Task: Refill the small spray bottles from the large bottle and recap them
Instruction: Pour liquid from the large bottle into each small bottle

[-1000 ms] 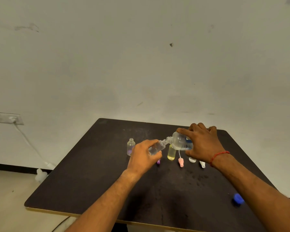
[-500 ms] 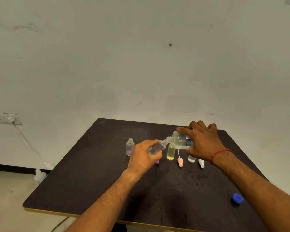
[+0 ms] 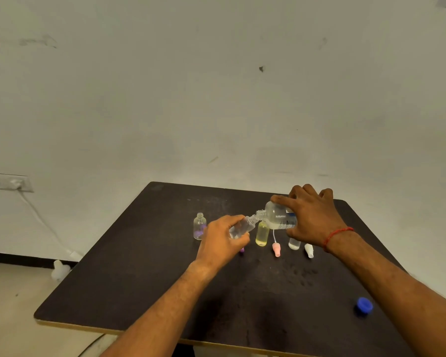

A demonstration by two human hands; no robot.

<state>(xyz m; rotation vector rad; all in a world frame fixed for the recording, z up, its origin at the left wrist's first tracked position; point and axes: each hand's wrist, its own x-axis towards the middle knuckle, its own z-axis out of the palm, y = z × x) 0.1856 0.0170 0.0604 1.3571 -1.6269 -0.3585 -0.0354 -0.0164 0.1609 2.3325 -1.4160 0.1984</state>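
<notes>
Head view: a dark, matt, scuffed tabletop [image 3: 139, 266] with a pale edge stands against a stained, off-white wall.
Large bottle: one clear, round-bodied plastic bottle [image 3: 278, 216] with a threaded neck and a printed label. It is tipped almost level and uncapped, above the row of small bottles.
Right hand: the right hand [image 3: 312, 220] grips the large bottle, fingers curled over its top and thumb beneath. A red thread bracelet [image 3: 337, 234] circles the wrist.
Left hand: the left hand [image 3: 222, 240] is wrapped round a small clear plastic bottle [image 3: 242, 226]. This is tilted, its open neck touching the large bottle's mouth.
Small bottles: four. One is held; the rest stand upright and uncapped: a clear bottle with purple inside [image 3: 199, 226] at the left, a yellow-tinted bottle [image 3: 262, 234] in the middle, and a clear bottle [image 3: 294, 244] partly behind the right hand.
Spray caps: three lie in front of the bottles: a pink cap with a thin white tube [image 3: 276, 249], a white cap [image 3: 309, 250], and a purple cap [image 3: 241, 250] mostly hidden by the left hand.
Screw cap: one round, ribbed blue cap [image 3: 363, 305] lies near the table's right edge, well apart.
</notes>
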